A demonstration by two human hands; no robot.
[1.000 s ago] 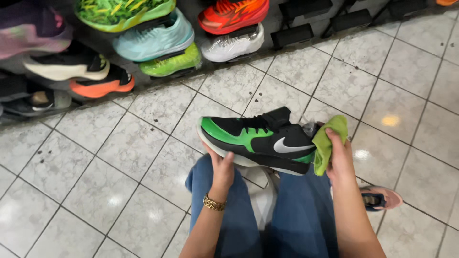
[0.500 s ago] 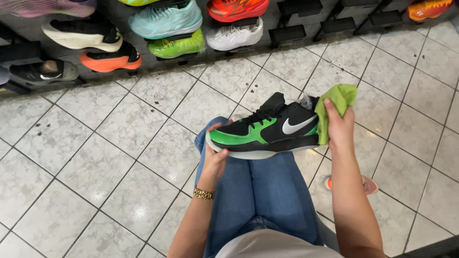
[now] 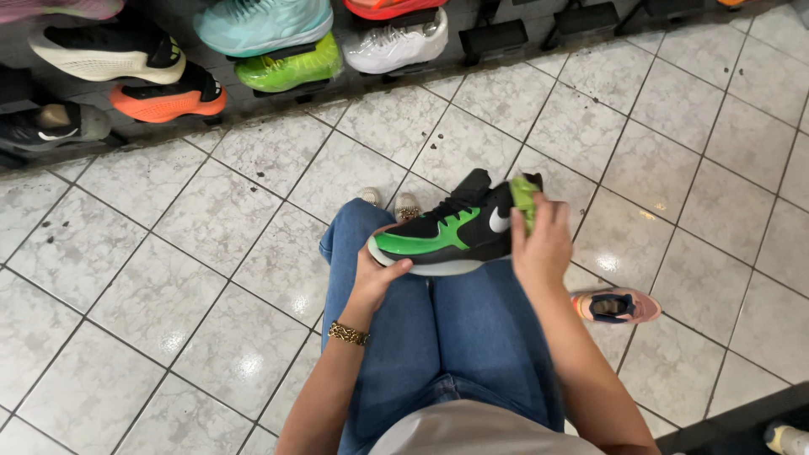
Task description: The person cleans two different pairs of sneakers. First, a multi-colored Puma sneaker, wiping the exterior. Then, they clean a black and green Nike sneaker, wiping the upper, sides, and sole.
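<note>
A shoe shop is shown. At twelve o'clock, a dark display rack (image 3: 506,38) is fitted with small stands, and single sports shoes are set out on them: a teal one (image 3: 265,24), a lime-green one (image 3: 291,67), a white one (image 3: 396,46) and an orange-soled one (image 3: 168,97). The floor (image 3: 168,278) is laid with pale marbled tiles.

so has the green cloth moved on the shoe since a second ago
Yes. The green cloth in the right hand hung off the heel end of the black and green shoe; now it is pressed against the shoe's side near the heel.
</note>
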